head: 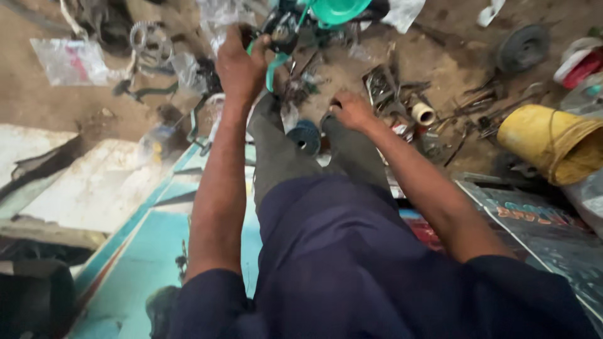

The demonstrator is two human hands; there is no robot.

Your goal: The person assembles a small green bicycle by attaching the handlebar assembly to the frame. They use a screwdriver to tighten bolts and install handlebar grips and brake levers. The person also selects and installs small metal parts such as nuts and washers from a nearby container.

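My left hand [240,63] is stretched forward and closed on a teal metal frame part [275,63] joined to a dark mechanism [282,30] and a teal round cover [339,9] at the top of the view. My right hand [352,110] rests lower, by my knee, with fingers curled near a small dark object; what it grips is hidden. My legs in grey trousers [276,147] run between the two hands.
Dirt ground with scattered metal tools [383,85], a toothed sprocket [149,41], plastic bags [69,59], a roll of tape [423,113], a black wheel [521,47] and a yellow bucket [553,141] on the right. A painted teal board [144,251] lies beneath me.
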